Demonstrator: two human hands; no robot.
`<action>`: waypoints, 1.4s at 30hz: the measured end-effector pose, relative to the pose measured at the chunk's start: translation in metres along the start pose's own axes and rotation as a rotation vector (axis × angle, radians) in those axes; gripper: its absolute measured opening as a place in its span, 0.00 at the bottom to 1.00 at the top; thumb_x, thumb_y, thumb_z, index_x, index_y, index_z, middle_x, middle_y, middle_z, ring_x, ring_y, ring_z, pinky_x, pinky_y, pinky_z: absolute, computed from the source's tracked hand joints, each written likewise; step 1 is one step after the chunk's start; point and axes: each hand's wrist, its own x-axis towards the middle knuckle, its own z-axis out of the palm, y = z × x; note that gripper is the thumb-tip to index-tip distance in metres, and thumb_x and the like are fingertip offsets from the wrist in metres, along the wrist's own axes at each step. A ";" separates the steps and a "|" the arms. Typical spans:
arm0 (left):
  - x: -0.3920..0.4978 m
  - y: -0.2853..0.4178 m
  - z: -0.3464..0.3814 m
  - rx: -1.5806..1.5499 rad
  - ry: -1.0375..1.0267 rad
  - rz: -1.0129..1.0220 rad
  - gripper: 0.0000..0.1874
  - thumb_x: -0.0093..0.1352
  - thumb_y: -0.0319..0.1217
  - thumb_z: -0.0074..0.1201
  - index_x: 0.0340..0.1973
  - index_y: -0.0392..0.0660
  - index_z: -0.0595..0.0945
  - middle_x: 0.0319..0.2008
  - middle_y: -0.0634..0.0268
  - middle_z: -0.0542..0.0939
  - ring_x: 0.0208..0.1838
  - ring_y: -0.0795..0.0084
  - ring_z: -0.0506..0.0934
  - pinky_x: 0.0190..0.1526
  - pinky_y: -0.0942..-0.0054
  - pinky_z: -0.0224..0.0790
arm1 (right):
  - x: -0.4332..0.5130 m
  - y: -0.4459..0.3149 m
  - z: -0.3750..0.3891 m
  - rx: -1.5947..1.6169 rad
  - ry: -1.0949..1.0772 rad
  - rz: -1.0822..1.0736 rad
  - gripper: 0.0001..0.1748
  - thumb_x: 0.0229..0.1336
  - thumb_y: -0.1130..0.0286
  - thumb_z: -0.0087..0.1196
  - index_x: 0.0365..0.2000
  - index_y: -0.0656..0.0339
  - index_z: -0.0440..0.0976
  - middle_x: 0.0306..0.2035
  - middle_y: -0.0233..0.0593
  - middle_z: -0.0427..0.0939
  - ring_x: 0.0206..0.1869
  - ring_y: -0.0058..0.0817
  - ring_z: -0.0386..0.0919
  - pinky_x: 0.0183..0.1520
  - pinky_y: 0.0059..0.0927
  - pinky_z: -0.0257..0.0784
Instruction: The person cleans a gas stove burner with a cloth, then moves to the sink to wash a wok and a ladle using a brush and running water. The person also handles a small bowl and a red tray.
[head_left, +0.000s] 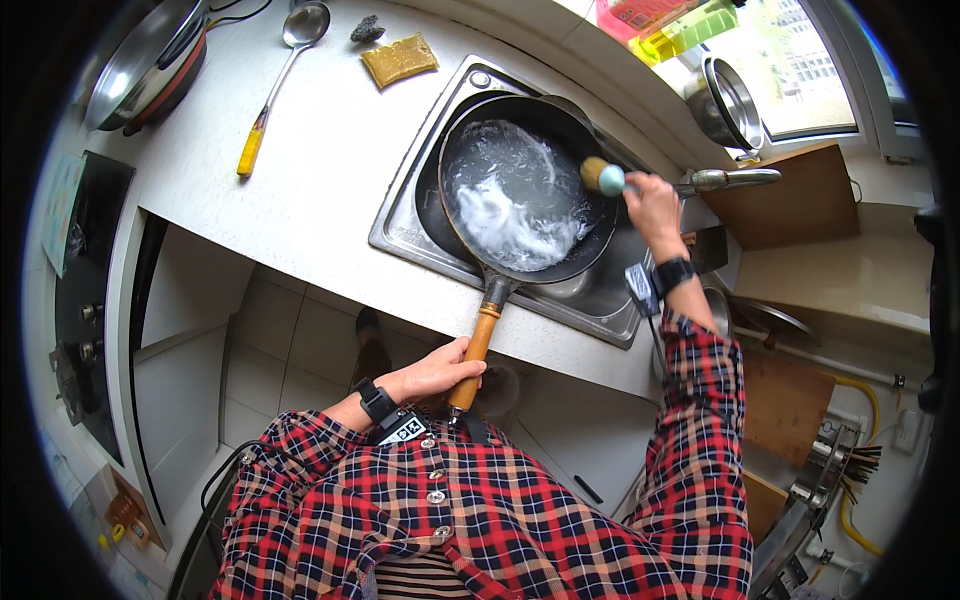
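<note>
A dark wok (517, 191) rests over a steel sink (397, 217), with cloudy, foamy water in its bowl. My left hand (442, 369) grips the wok's wooden handle (480, 345), which points toward my body. In my right hand (654, 206) is a round pot brush (609, 178) with tan bristles and a pale blue body, slightly blurred. Its bristles are at the wok's right rim; whether they touch it I cannot tell. Just behind my right hand is the faucet (731, 178).
On the white counter (330, 195) lie a yellow-handled ladle (277, 94), a steel wool pad (367, 29) and a golden sponge (399, 60). A steel pan (150, 71) stands far left. By the window are a metal pot (724, 105) and a wooden cutting board (787, 195).
</note>
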 end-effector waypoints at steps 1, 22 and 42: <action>-0.001 0.001 0.000 0.005 0.002 0.001 0.17 0.74 0.36 0.48 0.49 0.37 0.66 0.36 0.61 0.76 0.39 0.73 0.76 0.45 0.72 0.71 | 0.021 -0.002 0.004 -0.016 0.007 0.019 0.13 0.51 0.64 0.59 0.39 0.51 0.81 0.37 0.44 0.80 0.39 0.45 0.80 0.44 0.44 0.75; 0.001 -0.004 -0.003 0.006 0.053 -0.015 0.16 0.74 0.36 0.48 0.48 0.36 0.66 0.34 0.60 0.78 0.38 0.72 0.78 0.44 0.73 0.72 | -0.070 -0.058 0.005 0.396 -0.465 -0.404 0.11 0.48 0.72 0.62 0.36 0.52 0.81 0.33 0.39 0.82 0.38 0.40 0.80 0.42 0.37 0.76; 0.003 -0.009 -0.008 0.004 0.047 -0.016 0.17 0.74 0.37 0.47 0.49 0.36 0.66 0.35 0.61 0.78 0.38 0.73 0.77 0.45 0.74 0.72 | -0.012 -0.063 -0.049 0.002 -0.701 -0.444 0.08 0.43 0.70 0.61 0.28 0.57 0.84 0.27 0.45 0.82 0.33 0.42 0.82 0.39 0.38 0.78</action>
